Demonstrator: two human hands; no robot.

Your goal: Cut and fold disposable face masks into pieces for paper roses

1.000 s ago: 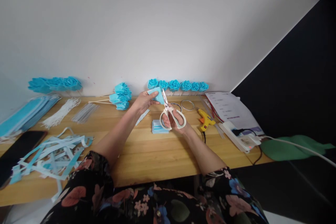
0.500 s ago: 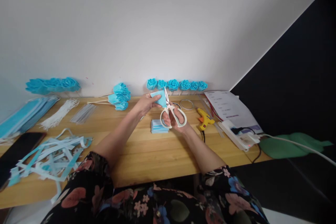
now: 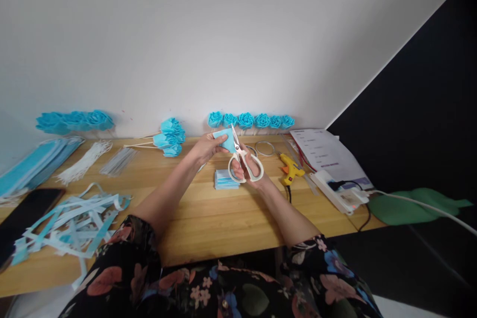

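Observation:
A small light-blue fabric square [image 3: 225,139] is pinched in my left hand [image 3: 208,147], its thumb lying across the front. My right hand [image 3: 250,170] is closed around a pair of white-handled scissors [image 3: 242,156], fingers through the loops. The scissor blades point up and away, along the right edge of the square; whether they are cutting into it I cannot tell. On the table below the hands sits a stack of blue and white pieces [image 3: 226,180].
Blue fabric flowers [image 3: 246,120] line the wall; more [image 3: 169,137] lie on sticks. Face masks [image 3: 40,159], cut strips [image 3: 74,223] and a phone [image 3: 26,218] are left. Rightward are a yellow glue gun [image 3: 291,169], a power strip [image 3: 337,194] and printed paper [image 3: 328,154].
The scissors and my right hand have shifted slightly to the left, with the handle loops a little closer together. My left hand and the square have barely moved.

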